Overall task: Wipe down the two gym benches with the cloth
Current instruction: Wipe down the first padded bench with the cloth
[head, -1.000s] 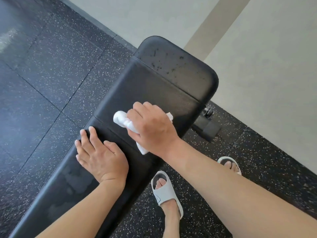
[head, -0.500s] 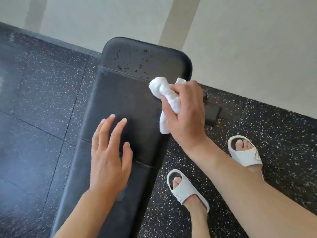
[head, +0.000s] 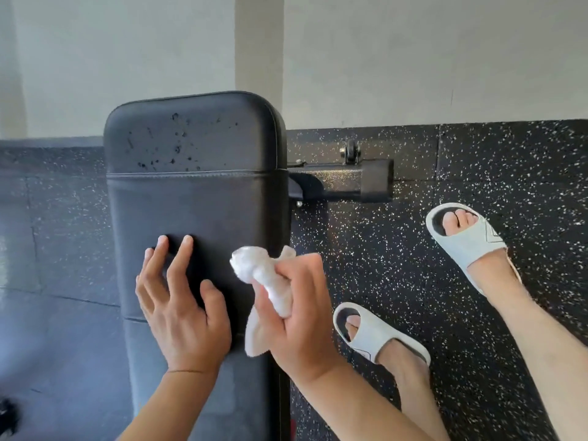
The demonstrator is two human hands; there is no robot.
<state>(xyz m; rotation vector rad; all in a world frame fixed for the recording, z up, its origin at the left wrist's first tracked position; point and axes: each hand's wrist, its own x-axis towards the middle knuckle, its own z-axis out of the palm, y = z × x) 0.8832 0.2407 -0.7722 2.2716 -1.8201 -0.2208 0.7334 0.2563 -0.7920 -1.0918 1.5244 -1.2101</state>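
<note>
A black padded gym bench (head: 197, 202) runs away from me toward the wall, its far pad section speckled with dark wet spots. My left hand (head: 181, 307) rests flat on the pad with fingers spread. My right hand (head: 299, 316) is closed around a crumpled white cloth (head: 264, 281), held at the bench's right edge, just above the pad. Only one bench is in view.
The bench's black steel foot bar with a small wheel (head: 350, 179) sticks out to the right on the speckled rubber floor (head: 445, 249). My feet in white slides (head: 375, 335) stand right of the bench. A pale wall (head: 413, 58) is close behind.
The view has swung to face the bench end squarely. My right hand with the cloth has drawn back toward me along the right edge. My left hand has settled flat on the pad.
</note>
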